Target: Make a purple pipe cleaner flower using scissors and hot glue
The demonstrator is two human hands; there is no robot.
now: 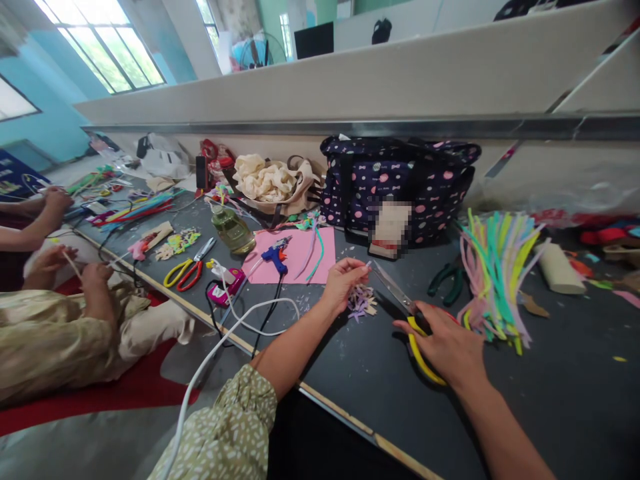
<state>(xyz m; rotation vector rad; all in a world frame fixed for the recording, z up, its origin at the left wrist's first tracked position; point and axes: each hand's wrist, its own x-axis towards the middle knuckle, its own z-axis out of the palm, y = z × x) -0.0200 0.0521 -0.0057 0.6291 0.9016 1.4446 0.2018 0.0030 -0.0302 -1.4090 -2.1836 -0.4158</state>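
Observation:
My right hand is closed round the yellow handle of a pair of scissors, whose blades point up and left toward my other hand. My left hand pinches a small pale lilac piece at the scissor tips; it looks like a bit of pipe cleaner, too small to be sure. Just below these fingers lies a small heap of short lilac and cream cut pieces on the dark table. A tied bundle of pastel pipe cleaners lies to the right of the scissors, with dark green pliers between.
A blue glue gun and two pipe cleaners lie on a pink sheet. Nearby are a bottle, second scissors, a power strip and white cable. A patterned bag stands behind. Co-workers' hands are at left.

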